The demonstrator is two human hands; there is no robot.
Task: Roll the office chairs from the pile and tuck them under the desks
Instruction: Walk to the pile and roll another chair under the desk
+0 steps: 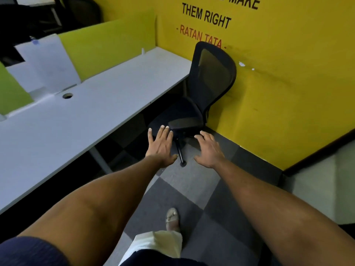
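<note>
desk (92, 112) ran along the left, white and long, with a green partition (107, 45) behind it. left hand (160, 145) reached forward, fingers straight and spread, holding nothing. it seemed to hover just short of the seat, though a light touch could not be ruled out. office chair (213, 77) stood at the desk's far end, in the corner. its long axis was upright, the backrest leaning a little away from the desk. the seat pointed left toward the desk, its front edge at or just under the rim. right hand (208, 148) was likewise flat and empty, fingers loosely spread. yellow wall (288, 96) stood close behind the backrest. the step looked like the final tuck. the next move probably called for a push leftward, square to the desk.
</note>
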